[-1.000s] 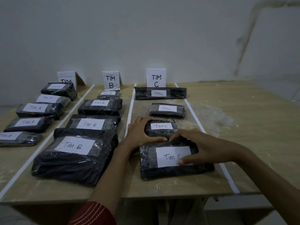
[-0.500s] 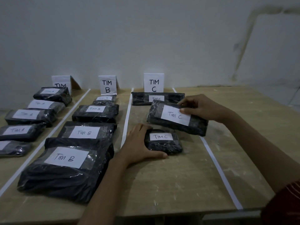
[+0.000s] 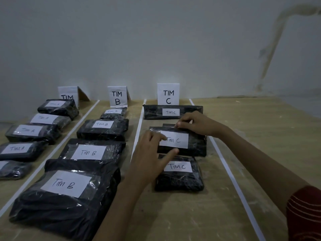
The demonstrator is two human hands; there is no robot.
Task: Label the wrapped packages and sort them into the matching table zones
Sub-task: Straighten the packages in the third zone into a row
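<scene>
A black wrapped package labelled "Tim C" (image 3: 194, 145) lies in the middle of the TIM C lane, resting over another package whose far edge (image 3: 167, 125) just shows. My left hand (image 3: 152, 150) grips its left end, fingers on top by the label and thumb along the near edge. My right hand (image 3: 198, 123) pinches its far edge. A long Tim C package (image 3: 187, 111) lies behind, below the standing TIM C sign (image 3: 168, 93). A small Tim C package (image 3: 178, 178) lies just in front.
White tape lines (image 3: 224, 164) split the wooden table (image 3: 260, 136) into lanes. Several Tim B packages (image 3: 66, 193) fill the middle lane under the TIM B sign (image 3: 117, 97). Several Tim A packages (image 3: 33, 133) lie at the left by a third sign (image 3: 67, 93).
My right hand carried the Tim C package from the table's front edge back over the small package and set it down mid-lane. My left hand left the small package and took the carried one's left end.
</scene>
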